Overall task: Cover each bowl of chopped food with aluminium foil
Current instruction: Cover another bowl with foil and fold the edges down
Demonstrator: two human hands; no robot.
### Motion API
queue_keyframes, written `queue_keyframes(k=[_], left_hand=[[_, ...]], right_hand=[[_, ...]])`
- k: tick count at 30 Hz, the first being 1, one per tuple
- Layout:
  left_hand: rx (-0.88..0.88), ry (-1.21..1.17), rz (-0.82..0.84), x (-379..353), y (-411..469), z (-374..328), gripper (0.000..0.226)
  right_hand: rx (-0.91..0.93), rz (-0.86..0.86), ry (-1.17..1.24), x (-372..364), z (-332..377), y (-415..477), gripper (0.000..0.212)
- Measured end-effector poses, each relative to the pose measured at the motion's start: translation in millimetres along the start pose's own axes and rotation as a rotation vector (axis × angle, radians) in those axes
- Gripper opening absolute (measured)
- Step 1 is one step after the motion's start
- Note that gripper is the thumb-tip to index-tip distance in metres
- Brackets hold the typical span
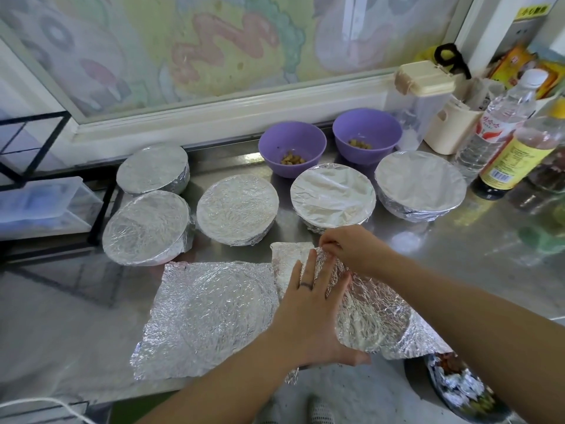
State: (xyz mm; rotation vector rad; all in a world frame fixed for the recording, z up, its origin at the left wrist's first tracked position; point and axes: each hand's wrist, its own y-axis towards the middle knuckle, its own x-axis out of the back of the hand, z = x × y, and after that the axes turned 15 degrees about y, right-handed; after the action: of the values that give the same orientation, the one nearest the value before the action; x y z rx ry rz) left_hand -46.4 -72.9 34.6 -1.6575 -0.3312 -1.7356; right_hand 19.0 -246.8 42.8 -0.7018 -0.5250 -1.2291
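Left hand (308, 304) lay flat, fingers (313, 270) straight, on the foil sheet (376, 313), right hand (345, 249) fingers pinching its far edge; foil judged light, tear-prone, best held at edges.

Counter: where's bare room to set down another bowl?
Bare counter right of the right hand, in front of the bottles; also left of the flat foil sheet. Back row of covered bowls and purple bowls is crowded.
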Motion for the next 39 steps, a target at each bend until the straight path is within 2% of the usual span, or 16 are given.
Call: queue_keyframes(k=[5,10,19,21,24,25,29,33,39], left_hand=[[-0.007,0.010,-0.008,1,0,1,0.134],[-0.010,0.004,-0.011,2,0,1,0.135],[-0.001,0.002,0.004,2,-1,1,0.134],[-0.005,0.005,0.006,0,-1,1,0.133],[0.007,-0.003,-0.011,-5,0,1,0.135],[0.013,-0.002,-0.012,-6,0,1,0.135],[0.029,-0.007,-0.001,-5,0,-2,0.134],[0.036,-0.007,-0.008,-4,0,-3,0.134],[0.043,-0.019,-0.025,-6,1,-3,0.133]], right_hand=[[0.044,0.042,0.003,3,7,-1,0.020],[0.036,0.177,-0.135,6,19,5,0.024],[-0.001,0.182,-0.165,-1,23,4,0.023],[0.014,0.048,-0.014,2,17,-10,0.023],[-0.056,-0.417,0.181,10,2,-45,0.032],[-0.115,-0.508,0.206,10,-3,-56,0.032],[-0.320,-0.525,0.297,-7,-21,-71,0.021],[-0.321,-0.639,0.397,-14,-25,-70,0.020],[-0.344,-0.659,0.441,-18,-29,-69,0.025]])
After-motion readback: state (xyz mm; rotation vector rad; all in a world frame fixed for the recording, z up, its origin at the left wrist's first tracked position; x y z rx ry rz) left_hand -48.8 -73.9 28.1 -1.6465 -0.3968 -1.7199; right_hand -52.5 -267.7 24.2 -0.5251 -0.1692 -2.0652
